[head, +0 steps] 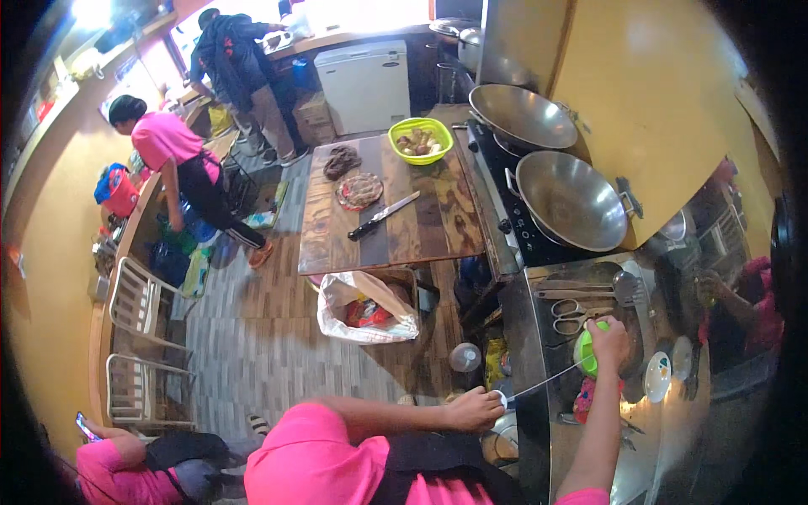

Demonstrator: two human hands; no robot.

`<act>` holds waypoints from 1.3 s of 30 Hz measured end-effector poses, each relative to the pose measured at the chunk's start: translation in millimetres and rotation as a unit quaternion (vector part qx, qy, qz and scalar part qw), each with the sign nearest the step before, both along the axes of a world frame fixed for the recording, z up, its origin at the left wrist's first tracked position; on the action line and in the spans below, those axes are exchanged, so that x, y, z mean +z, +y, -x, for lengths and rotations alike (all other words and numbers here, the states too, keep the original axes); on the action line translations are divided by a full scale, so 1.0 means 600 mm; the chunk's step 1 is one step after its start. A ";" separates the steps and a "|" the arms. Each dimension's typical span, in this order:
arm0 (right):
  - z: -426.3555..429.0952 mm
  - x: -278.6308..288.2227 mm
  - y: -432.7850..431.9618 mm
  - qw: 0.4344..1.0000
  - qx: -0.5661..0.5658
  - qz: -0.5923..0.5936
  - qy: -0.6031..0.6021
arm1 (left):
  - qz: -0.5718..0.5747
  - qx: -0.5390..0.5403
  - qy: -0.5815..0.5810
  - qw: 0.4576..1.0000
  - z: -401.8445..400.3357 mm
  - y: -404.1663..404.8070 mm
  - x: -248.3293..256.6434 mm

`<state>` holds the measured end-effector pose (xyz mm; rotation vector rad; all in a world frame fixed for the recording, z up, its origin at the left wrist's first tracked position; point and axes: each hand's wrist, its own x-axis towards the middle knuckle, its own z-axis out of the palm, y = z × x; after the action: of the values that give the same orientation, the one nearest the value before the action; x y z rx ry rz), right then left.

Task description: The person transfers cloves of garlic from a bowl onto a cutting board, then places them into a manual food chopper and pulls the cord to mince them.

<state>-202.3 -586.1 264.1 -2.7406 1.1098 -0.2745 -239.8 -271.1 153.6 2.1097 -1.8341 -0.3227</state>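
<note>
At the lower right, my right hand [607, 344] grips a small green container [587, 355] over the steel counter [536, 379]. From it a taut pale cord [549, 380] runs to a white handle [500, 399] held in the fingers of my left hand [475, 409], just off the counter's near edge. Scissors [568, 317], a skimmer [625, 289] and other utensils lie in a tray beyond the green container. A small white plate with a printed design [658, 377] is to the right, and a pink patterned cloth [584, 399] lies below the container.
Two large woks [571, 201] [524, 117] sit on the stove. The wooden table [435, 233] bears a knife [385, 214] and a green basket [421, 140]. Below it stands a lined bin [369, 309]. Two people are at the left counters; another holds a phone at lower left.
</note>
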 end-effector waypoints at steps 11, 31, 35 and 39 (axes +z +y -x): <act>0.003 -0.009 -0.014 0.999 -0.006 -0.023 -0.025 | 0.154 -0.001 -0.079 0.985 -0.062 -0.171 0.038; -0.005 -0.031 -0.027 0.999 -0.013 -0.034 -0.034 | 0.189 -0.029 -0.036 0.981 -0.059 -0.032 -0.038; -0.028 0.000 0.028 0.999 -0.017 -0.007 -0.026 | 0.179 0.023 -0.121 0.976 -0.090 -0.216 0.013; -0.024 -0.032 -0.031 0.999 -0.009 -0.025 -0.024 | 0.120 0.036 -0.090 0.988 -0.072 -0.271 0.036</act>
<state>-187.6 -604.6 244.8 -2.6667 1.1146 -0.3078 -196.3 -433.9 175.0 2.0855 -1.7847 0.1065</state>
